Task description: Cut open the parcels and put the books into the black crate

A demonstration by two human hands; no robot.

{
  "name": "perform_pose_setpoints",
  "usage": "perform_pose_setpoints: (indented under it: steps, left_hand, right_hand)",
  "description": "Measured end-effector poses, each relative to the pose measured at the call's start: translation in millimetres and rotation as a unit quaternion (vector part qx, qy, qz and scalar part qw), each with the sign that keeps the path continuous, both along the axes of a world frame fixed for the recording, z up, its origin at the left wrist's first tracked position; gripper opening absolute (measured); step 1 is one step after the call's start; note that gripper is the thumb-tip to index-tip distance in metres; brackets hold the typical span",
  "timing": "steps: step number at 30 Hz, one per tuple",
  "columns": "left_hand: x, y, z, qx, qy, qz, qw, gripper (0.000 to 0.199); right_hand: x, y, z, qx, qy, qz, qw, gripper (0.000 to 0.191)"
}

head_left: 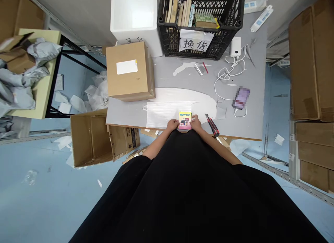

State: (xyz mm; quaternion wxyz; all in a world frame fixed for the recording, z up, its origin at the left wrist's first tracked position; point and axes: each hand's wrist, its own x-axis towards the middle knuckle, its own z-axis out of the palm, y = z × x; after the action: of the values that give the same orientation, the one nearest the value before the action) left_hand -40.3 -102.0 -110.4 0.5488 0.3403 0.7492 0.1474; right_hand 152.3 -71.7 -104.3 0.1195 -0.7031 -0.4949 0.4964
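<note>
packing room — stacked cartons [313, 93], mailing bags [23, 96]

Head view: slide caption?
Left hand and right hand hold a small illustrated book over white sheeting, utility knife nearby.

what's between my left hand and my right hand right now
In the head view, a small yellow-and-pink book lies between your left hand and right hand, held at its sides.

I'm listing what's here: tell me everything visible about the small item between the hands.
The small item looks like a booklet or pack of printed paper or card. Blue characters cross its yellow top, cartoon figures sit below, and the bottom is pink. Its printed face is toward the camera, at the near edge of the desk. The left hand holds its left side, the right hand its right.
</note>
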Motion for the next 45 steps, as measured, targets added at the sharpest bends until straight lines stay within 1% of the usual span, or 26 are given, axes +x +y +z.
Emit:
perform_pose_setpoints:
  steps: [2,4,5,7,9,11,15,18,21,26,29,33,36,38,40,43,45]
  left_hand:
    - [-1,1,1.5,0.019,-0.026,0.019,0.999,0.037]
    - [-3,4,3.8,0.053,-0.065,0.034,0.996,0.049]
    - [-5,5,5.3,0.073,-0.083,0.032,0.993,0.050]
    - [-9,9,9.0,0.107,-0.098,0.007,0.989,0.045]
    - [-12,13,14.0,0.125,-0.097,-0.015,0.987,0.038]
    - [-13,16,20.4,0.131,-0.110,-0.004,0.985,0.034]
    - [-14,18,33.5,0.149,-0.181,0.046,0.971,0.034]
    - [-13,16,38.2,0.174,-0.190,0.042,0.965,0.034]
    - [-11,15,36.1,0.182,-0.142,0.029,0.972,0.032]
    - [-7,15,25.5,0.179,-0.089,0.016,0.980,0.032]
    - [-8,16,21.6,0.179,-0.047,-0.010,0.983,0.030]
    - [-10,18,21.8,0.199,0.048,-0.058,0.977,0.025]
    - [-9,22,22.5,0.194,0.085,-0.068,0.975,0.022]
    - [-7,25,21.6,0.185,0.077,-0.065,0.978,0.017]
    - [-6,26,19.3,0.168,0.052,-0.061,0.983,0.013]
    - [-5,25,14.9,0.119,0.020,-0.049,0.992,0.012]
    - [-5,22,12.6,0.082,0.012,-0.040,0.996,0.015]
  right_hand:
    - [3,2,3.8,0.030,0.032,0.005,0.999,0.035]
    - [6,5,6.3,0.024,0.087,-0.006,0.996,0.037]
    - [7,6,7.2,0.015,0.116,-0.015,0.993,0.040]
    - [9,9,8.6,0.009,0.164,-0.028,0.986,0.044]
    - [9,12,10.3,0.026,0.181,-0.031,0.983,0.044]
    - [8,14,13.1,0.044,0.178,-0.035,0.982,0.042]
    - [7,15,19.2,0.066,0.166,-0.040,0.983,0.038]
    - [7,13,20.0,0.073,0.160,-0.035,0.984,0.038]
    - [7,10,17.8,0.071,0.135,-0.025,0.988,0.038]
    - [6,10,16.5,0.070,0.079,0.005,0.994,0.037]
    - [5,11,17.6,0.080,0.054,0.028,0.995,0.035]
    - [6,15,17.1,0.123,0.018,0.047,0.991,0.026]
    - [7,20,14.3,0.144,0.006,0.051,0.988,0.018]
    - [6,23,11.3,0.125,0.020,0.046,0.991,0.016]
    - [5,25,7.3,0.085,0.040,0.033,0.995,0.014]
    - [4,22,0.3,0.024,0.054,0.001,0.998,0.010]
    - [4,18,-4.1,-0.014,0.054,-0.025,0.998,0.012]
